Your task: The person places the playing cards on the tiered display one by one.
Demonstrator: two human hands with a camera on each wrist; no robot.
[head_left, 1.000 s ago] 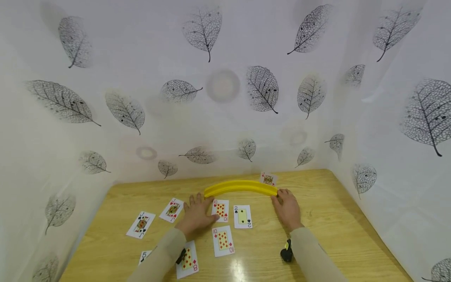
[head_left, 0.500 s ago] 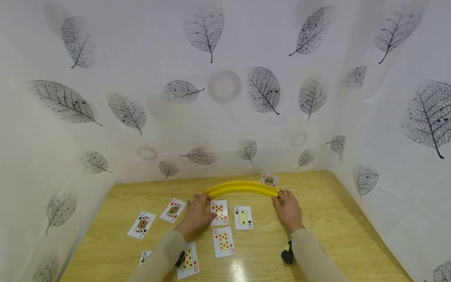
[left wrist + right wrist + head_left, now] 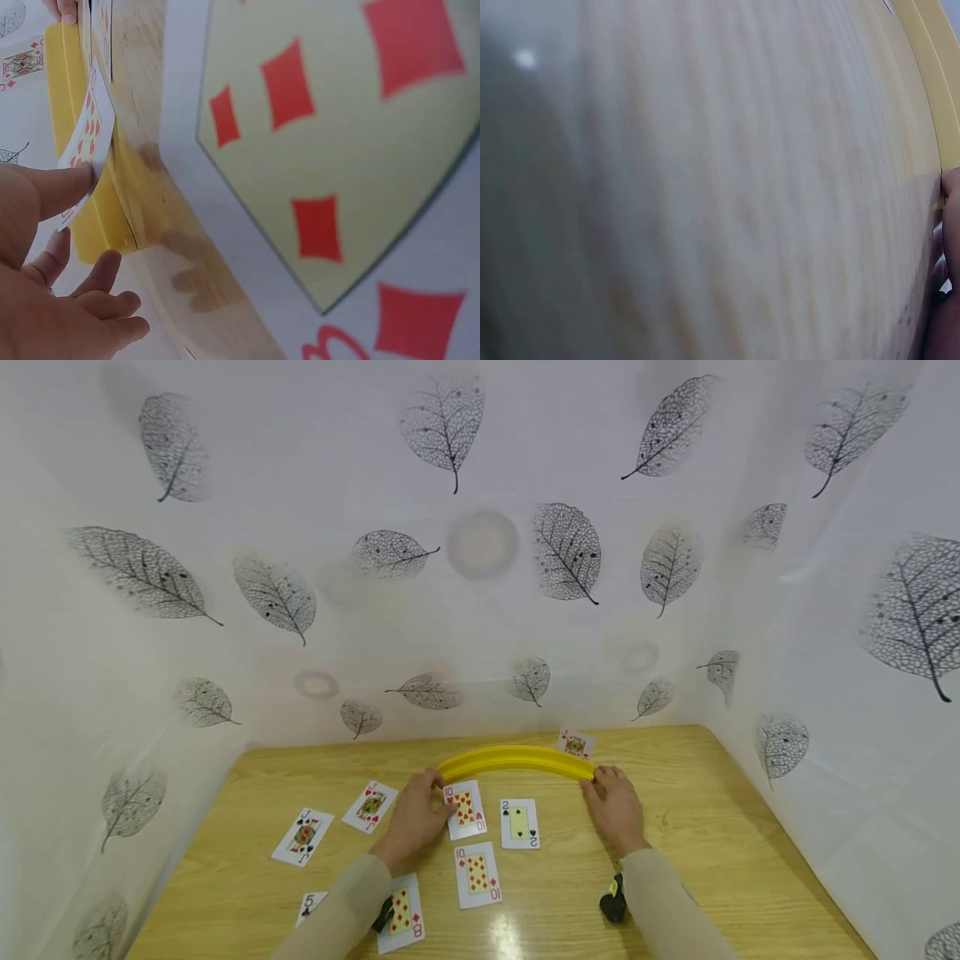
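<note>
My left hand (image 3: 414, 818) pinches the left edge of the ten of hearts (image 3: 467, 810) between thumb and index finger. In the left wrist view that card (image 3: 91, 127) is tilted up off the table, close to the yellow curved card holder (image 3: 112, 217), with the other fingers loosely bent below. Across the back of the table lies the holder (image 3: 517, 757), and my right hand (image 3: 617, 810) grips its right end, thumb in front. A red jack (image 3: 575, 742) shows upright behind the holder's right part. The right wrist view catches only a sliver of the right hand (image 3: 952, 232).
The two of spades (image 3: 520, 824) and ten of diamonds (image 3: 477, 875) lie face up in the middle. At left are a black jack (image 3: 302, 837) and the jack of hearts (image 3: 370, 807). My left sleeve partly covers a five (image 3: 309, 906) and the eight of diamonds (image 3: 405, 914).
My left hand has drawn its spread fingers in and taken hold of the ten of hearts. The card has gone from flat to tilted. My right hand stays on the holder.
</note>
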